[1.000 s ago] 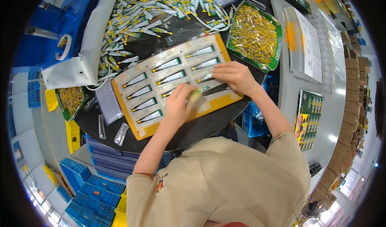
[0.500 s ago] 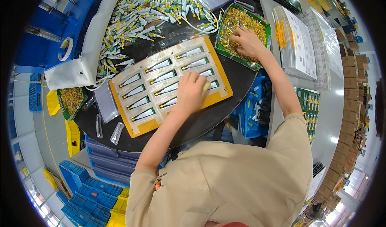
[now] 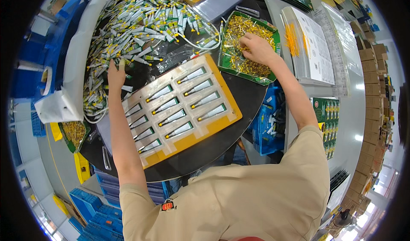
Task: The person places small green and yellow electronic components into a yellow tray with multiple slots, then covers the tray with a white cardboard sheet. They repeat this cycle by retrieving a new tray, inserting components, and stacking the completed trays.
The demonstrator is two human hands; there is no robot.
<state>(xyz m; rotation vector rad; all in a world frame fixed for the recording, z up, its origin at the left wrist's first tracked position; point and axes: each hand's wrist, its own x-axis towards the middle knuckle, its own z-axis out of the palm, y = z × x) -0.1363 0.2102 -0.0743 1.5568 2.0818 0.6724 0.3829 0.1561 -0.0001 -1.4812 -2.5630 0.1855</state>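
My left hand reaches into the near edge of a big heap of small silver-and-green tubes with yellow tips. Its thumb, with a pale cover on the tip, stands apart from the forefinger, and I see nothing held between them. My right hand is in a green carton full of small yellow-and-clear pieces; its fingers are curled together, and what they pinch is hidden. Between my arms lies a white slotted tray on an orange-yellow board, with a tube in each visible slot. My left forearm covers its left edge.
A white cable loops beside the heap. Clear plastic sheets lie at the back. Blue crates stand below the table's right edge. On the right-hand bench are stacked cards and a packed green card.
My left hand has left the tray and moved left and away to the tube heap. The slots it covered now show tubes. My right hand stays in the green carton.
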